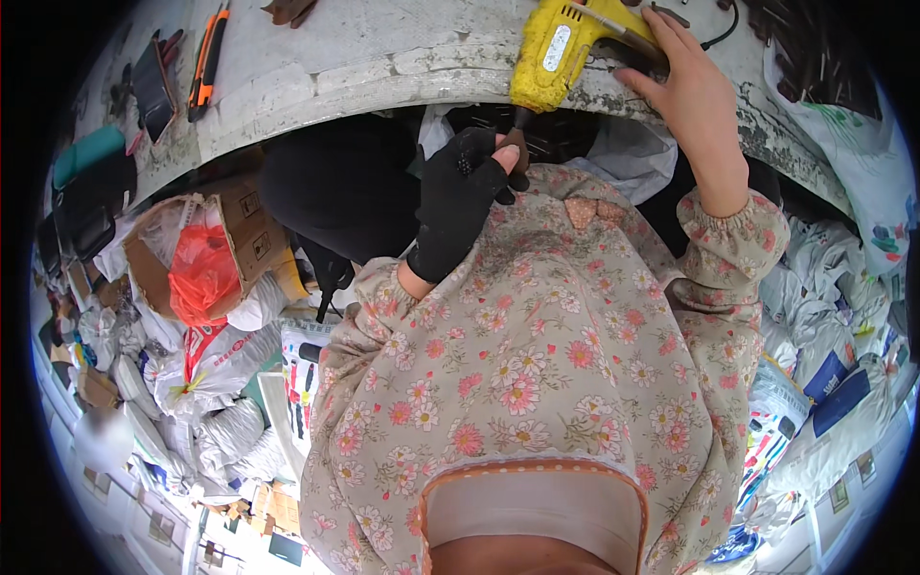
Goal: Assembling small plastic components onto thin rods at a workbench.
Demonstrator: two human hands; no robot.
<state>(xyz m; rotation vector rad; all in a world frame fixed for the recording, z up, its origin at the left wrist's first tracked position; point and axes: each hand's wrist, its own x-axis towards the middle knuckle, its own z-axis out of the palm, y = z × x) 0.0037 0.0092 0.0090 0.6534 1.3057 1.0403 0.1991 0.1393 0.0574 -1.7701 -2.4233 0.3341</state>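
- Right hand (695, 101) — bare, reaching up to the bench (383, 67); its fingers are wrapped over the rear of a yellow power drill (556, 53) that lies on its side at the bench edge, nose pointing down over the rim.
- Left hand (460, 196) — in a black fingerless glove, raised just under the bench edge; thumb and forefinger are pinched together on a small dark piece (516, 144) held right at the nose of the drill. What the piece is cannot be told; it is too small and partly hidden.
- Step in hand, as judged: the piece is being fitted to, or steadied at, the drill's nose, while the right hand keeps the tool from shifting.
- The next move appears to call for a firm hold on the tool body and a straight line-up of the piece with the nose — the glove hides the contact point.
- Surroundings: an orange-handled knife (206, 57) lies well apart on the left of the bench; below, a cardboard box (240, 240) holds a red bag (201, 273), among white sacks (220, 364).
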